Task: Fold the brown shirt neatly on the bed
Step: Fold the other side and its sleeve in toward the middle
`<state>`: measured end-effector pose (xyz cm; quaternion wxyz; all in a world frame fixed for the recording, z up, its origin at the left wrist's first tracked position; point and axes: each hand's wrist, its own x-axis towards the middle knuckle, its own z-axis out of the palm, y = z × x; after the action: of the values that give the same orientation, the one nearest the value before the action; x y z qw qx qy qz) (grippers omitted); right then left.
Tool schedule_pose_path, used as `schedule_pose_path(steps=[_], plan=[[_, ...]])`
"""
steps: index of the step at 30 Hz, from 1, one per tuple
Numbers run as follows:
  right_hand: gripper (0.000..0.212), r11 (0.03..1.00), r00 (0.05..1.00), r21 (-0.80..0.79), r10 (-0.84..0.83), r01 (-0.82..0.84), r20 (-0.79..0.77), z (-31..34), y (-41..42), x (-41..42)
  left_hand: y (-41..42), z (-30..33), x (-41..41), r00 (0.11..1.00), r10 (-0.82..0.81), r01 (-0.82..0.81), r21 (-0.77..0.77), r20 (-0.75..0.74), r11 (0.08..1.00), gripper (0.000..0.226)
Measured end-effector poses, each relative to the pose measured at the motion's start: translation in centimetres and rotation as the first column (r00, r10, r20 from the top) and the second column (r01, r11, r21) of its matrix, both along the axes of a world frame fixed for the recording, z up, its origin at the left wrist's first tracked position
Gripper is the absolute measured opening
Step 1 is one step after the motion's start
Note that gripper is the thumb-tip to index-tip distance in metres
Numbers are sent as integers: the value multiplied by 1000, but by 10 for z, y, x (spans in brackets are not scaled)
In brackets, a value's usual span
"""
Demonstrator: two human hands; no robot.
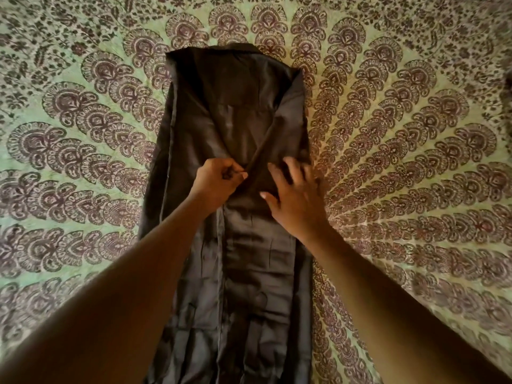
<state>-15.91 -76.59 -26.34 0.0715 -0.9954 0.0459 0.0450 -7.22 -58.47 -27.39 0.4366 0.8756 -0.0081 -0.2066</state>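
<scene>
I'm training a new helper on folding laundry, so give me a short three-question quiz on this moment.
1. True or false: the brown shirt lies on a patterned bedspread.
2. Which hand pinches a fold of the cloth? A) left hand B) right hand
3. Fill in: the right hand lies ___ on the shirt, fingers spread.

Key: 1 true; 2 A; 3 flat

The scene is dim and warm, lit softly with no hard shadows or glare. The bedspread point(401, 134) pattern bows outward toward the corners (wide-angle distortion). The brown shirt point(235, 120) shows a faint sheen. The right hand point(293, 195) has blurred fingers; the edges look soft.
</scene>
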Motion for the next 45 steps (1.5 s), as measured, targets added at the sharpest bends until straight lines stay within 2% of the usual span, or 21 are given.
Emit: schedule_pose_path(steps=[3,6,8,10,12,14,15,17,19,21,22,24,26,28,31,34,36,38,41,43,45], plan=[[62,998,997,-48,28,-31,-69,-16,-12,-20,-3,6,-3,999,-26,23,51,41,998,5],[67,998,999,-65,2,0,32,-7,-4,-26,-9,12,-13,996,-16,6,105,92,994,16],[69,1000,997,-26,15,-13,80,-2,14,-39,-9,15,-27,991,-10,2,61,135,998,30],[69,997,996,3,73,-74,42,-6,32,-64,0,16,-44,953,-114,70,161,279,984,44],[71,993,992,-1,115,-115,-46,-15,38,-94,11,15,-63,870,-346,196,399,351,896,49],[73,988,986,-34,146,-149,-81,-23,31,-121,24,11,-78,793,-532,291,584,296,758,49],[74,986,985,-59,148,-153,-87,-24,24,-129,28,8,-83,778,-569,291,649,268,703,50],[77,993,991,-66,96,-103,-97,-21,17,-142,34,10,-91,771,-576,237,717,272,656,55],[82,997,993,-50,48,-54,-111,-12,18,-152,33,20,-101,792,-552,273,656,261,703,58],[84,990,985,-35,131,-136,-115,-7,28,-173,35,31,-118,820,-552,430,471,155,770,63],[84,980,974,-22,193,-197,-123,-6,34,-186,37,36,-129,793,-600,502,445,106,742,72],[80,966,955,7,255,-257,-150,-9,44,-219,47,37,-155,680,-733,609,543,20,578,99],[78,978,961,19,208,-208,-181,-9,52,-246,58,30,-177,583,-809,643,652,-77,402,127],[82,990,962,17,143,-143,-231,-5,61,-269,66,23,-191,532,-837,642,705,-128,300,139],[83,989,960,38,145,-140,-238,1,71,-299,65,32,-201,581,-812,586,721,-56,370,134],[78,991,963,50,132,-123,-233,9,74,-323,65,44,-228,572,-819,567,701,44,433,101],[74,988,958,59,153,-142,-243,10,75,-336,73,40,-248,582,-813,637,607,25,475,78],[67,983,953,103,171,-149,-251,9,75,-346,86,36,-258,626,-780,678,484,15,553,67],[60,973,958,148,206,-178,-199,10,69,-352,114,39,-268,745,-660,628,231,100,743,54],[85,965,955,127,249,-230,-161,13,60,-353,139,44,-278,775,-581,524,260,249,811,49],[110,944,934,86,327,-317,-146,18,47,-352,169,47,-289,731,-605,486,381,315,786,58]])
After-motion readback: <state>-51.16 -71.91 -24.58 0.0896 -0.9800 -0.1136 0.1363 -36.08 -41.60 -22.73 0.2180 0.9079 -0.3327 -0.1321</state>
